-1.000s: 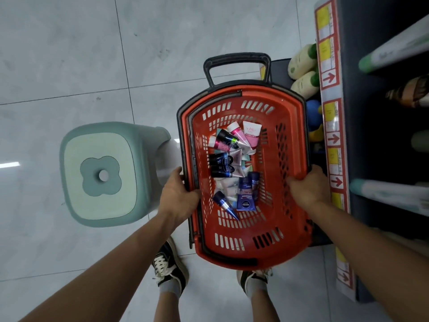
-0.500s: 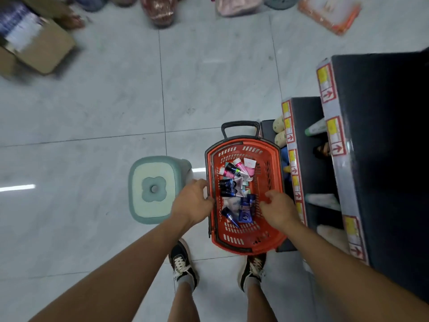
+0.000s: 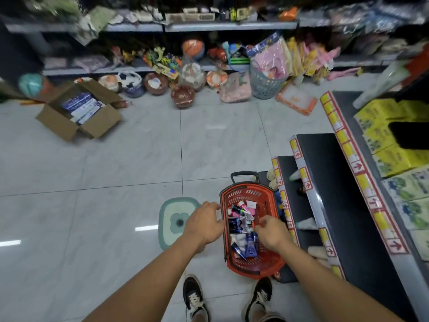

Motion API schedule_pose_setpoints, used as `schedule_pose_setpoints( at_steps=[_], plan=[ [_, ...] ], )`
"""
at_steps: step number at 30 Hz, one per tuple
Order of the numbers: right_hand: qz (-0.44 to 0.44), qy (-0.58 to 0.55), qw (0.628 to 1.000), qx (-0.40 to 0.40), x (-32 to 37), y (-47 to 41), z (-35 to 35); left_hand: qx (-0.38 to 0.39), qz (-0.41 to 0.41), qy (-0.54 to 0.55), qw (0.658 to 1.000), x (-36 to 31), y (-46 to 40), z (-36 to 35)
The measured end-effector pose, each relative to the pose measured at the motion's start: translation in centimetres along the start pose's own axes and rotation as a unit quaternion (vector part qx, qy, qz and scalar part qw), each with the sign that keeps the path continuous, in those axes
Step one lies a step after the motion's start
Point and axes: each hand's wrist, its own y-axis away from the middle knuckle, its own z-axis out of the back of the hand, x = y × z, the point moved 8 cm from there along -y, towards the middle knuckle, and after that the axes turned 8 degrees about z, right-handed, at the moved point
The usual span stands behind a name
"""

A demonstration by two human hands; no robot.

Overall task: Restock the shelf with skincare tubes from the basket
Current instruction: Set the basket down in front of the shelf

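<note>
Place: a shop, seen down an aisle.
Shelving at 3 o'clock: stepped dark shelves (image 3: 325, 182) edged with yellow-and-red price strips (image 3: 355, 159).
Far wall at 12 o'clock: racks (image 3: 227, 26) crowded with packaged goods, balls and toys.
Floor: grey tiles (image 3: 116, 170); open cardboard stock box (image 3: 79, 115) at 10 o'clock; red shopping basket (image 3: 270, 266) at 5 o'clock.

red basket (image 3: 269, 266) on the floor beside the shelf (image 3: 311, 201), holding jumbled tubes (image 3: 241, 225) (blue, pink, black).
</note>
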Motion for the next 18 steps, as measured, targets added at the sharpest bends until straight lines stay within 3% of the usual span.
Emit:
schedule_pose_setpoints(
  at_steps=[8, 18],
  plan=[
    [-0.021, -0.033, 0.998, -0.038, 0.7, 5.4, 1.0, 0.011, -0.070, -0.105, 0.992, -3.3, 3.7, 3.0],
    [-0.108, -0.137, 0.983, -0.063, -7.1, 6.2, 2.7, 0.096, -0.145, -0.259, 0.950, -13.7, -0.1, -2.0]
  ],
)
